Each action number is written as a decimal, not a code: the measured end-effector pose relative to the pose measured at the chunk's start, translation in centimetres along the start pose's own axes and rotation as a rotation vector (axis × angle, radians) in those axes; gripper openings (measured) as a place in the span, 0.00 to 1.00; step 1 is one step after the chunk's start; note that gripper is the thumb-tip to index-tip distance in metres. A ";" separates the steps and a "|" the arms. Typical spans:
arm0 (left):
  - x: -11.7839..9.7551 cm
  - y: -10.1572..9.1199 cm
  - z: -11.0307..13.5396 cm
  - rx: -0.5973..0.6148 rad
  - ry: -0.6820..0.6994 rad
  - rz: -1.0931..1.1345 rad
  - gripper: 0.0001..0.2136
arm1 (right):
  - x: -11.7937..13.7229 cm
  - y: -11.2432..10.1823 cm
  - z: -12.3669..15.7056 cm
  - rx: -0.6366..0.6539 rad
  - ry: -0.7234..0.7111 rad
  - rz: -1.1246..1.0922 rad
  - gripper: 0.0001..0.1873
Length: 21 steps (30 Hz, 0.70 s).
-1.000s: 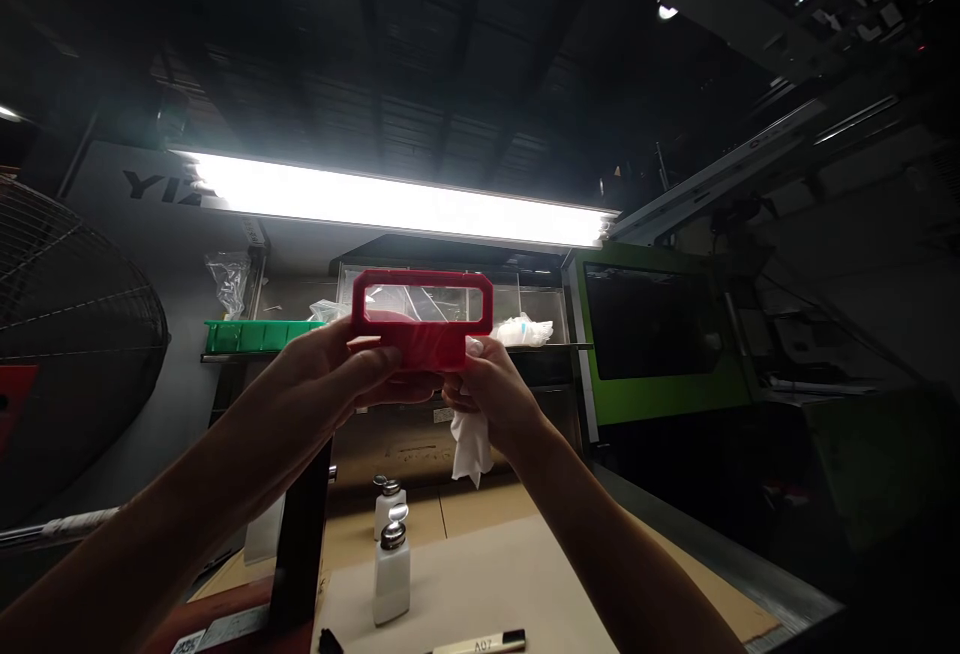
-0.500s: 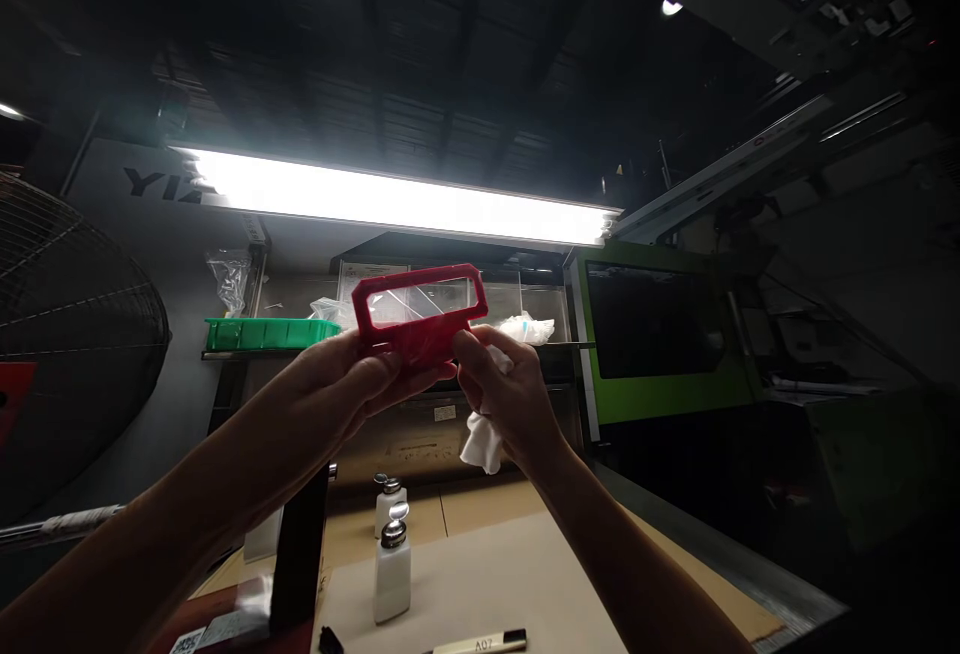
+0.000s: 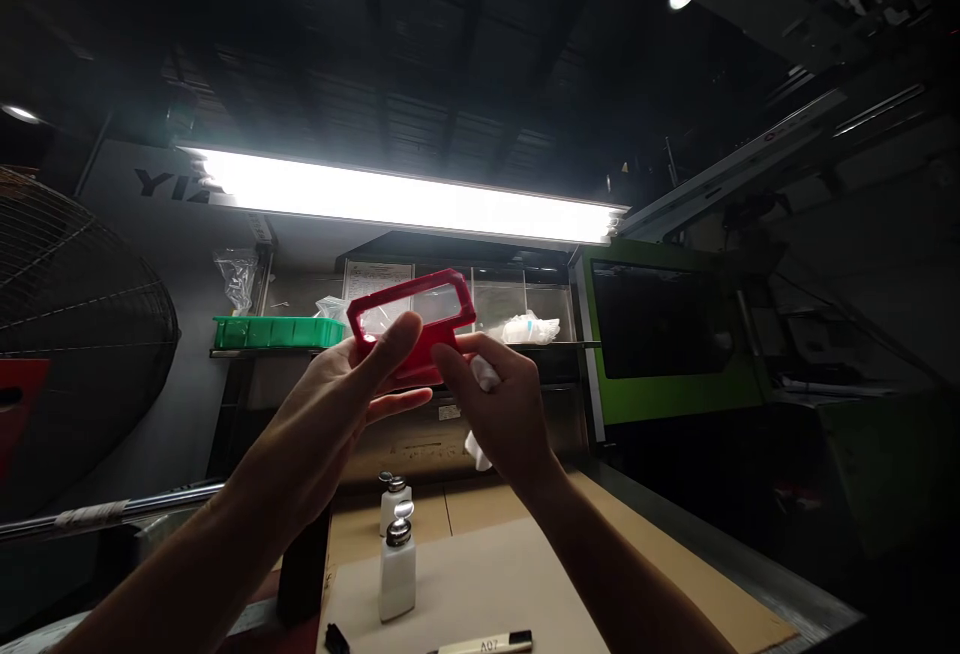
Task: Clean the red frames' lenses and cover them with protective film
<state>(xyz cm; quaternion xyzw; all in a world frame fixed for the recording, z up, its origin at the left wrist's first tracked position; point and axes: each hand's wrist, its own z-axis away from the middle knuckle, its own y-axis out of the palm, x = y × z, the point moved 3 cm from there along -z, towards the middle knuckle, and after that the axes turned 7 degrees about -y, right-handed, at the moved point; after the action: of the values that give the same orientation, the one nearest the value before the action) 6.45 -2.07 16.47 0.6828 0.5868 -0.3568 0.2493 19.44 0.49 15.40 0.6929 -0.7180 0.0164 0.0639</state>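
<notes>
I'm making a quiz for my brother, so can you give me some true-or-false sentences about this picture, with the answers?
The left hand holds the red plastic frame. True.
The white wipe is in the left hand. False: it's in the right hand.
The green tray sits on the shelf. True.
The front white bottle lies on its side. False: it stands upright.
The long tube light is off. False: it's shining.

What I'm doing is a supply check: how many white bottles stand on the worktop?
2: the nearer bottle stands in front; the farther bottle stands behind it, partly covered. Others may be hidden.
</notes>
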 end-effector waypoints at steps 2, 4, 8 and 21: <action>0.2 0.0 -0.1 -0.022 0.003 0.016 0.18 | 0.1 0.0 0.0 0.000 -0.032 0.044 0.09; 0.4 -0.1 -0.2 -0.021 0.019 0.009 0.16 | -0.1 0.0 -0.1 -0.013 -0.001 0.011 0.10; 0.3 -1.3 -0.1 -0.006 0.085 -0.274 0.16 | -1.2 -0.2 -0.2 -0.030 0.156 -0.251 0.13; 1.4 -12.1 0.5 -0.691 0.085 -0.317 0.08 | -2.9 -2.2 0.1 0.005 0.159 -0.144 0.15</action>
<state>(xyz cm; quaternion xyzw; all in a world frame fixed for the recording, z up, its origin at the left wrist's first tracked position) -5.42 0.65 16.02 0.4736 0.7806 -0.1433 0.3820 21.71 3.31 14.80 0.7393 -0.6590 0.0684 0.1199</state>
